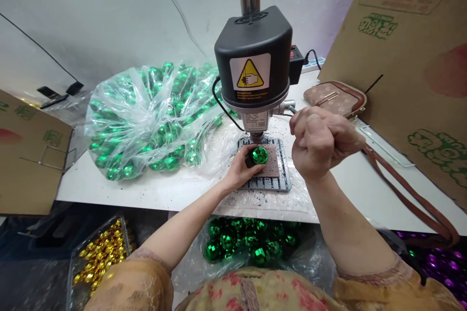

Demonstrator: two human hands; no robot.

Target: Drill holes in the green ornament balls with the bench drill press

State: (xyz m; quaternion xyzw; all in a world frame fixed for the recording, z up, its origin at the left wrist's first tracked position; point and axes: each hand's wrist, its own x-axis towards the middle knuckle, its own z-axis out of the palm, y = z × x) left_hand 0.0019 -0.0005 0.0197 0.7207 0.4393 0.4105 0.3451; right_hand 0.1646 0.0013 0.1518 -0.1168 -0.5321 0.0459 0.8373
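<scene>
A green mirrored ball (260,155) sits under the chuck of a small black drill press (253,65). My left hand (242,167) has its thumb and fingers closed around the ball's left side, where a dark piece also shows. Below them lie a brownish pad (272,167) and the slotted metal base (285,175), strewn with dark bits. To the right of the press head, my right hand (321,141) is wrapped in a fist at the end of the drill press lever (291,108); most of the lever is hidden by the fingers.
A clear bag (142,112) of green balls lies left of the press. More green balls (251,240) are below the table's front edge, gold ones (100,252) in a bin lower left, purple ones (443,267) lower right. A purse (333,97) and cardboard box (412,68) stand right.
</scene>
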